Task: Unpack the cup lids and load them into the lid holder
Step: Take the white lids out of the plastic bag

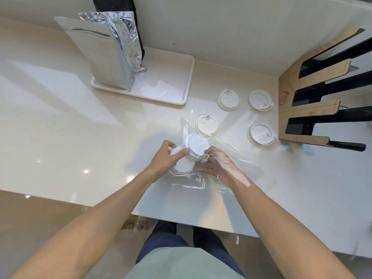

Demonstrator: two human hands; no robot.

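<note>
Counter (80, 121): lid stack (196, 147) btwn left hand (166, 158) & right hand (218, 165).

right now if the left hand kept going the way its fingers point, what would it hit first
The left hand points right, onto the stack of lids it already grips, so that comes first. Just beyond lie the right hand and the clear plastic bag. Depth is hard to judge from above.

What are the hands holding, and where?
Both hands, left and right, grip the stack of white lids by its sides, partly in the clear plastic bag.
</note>
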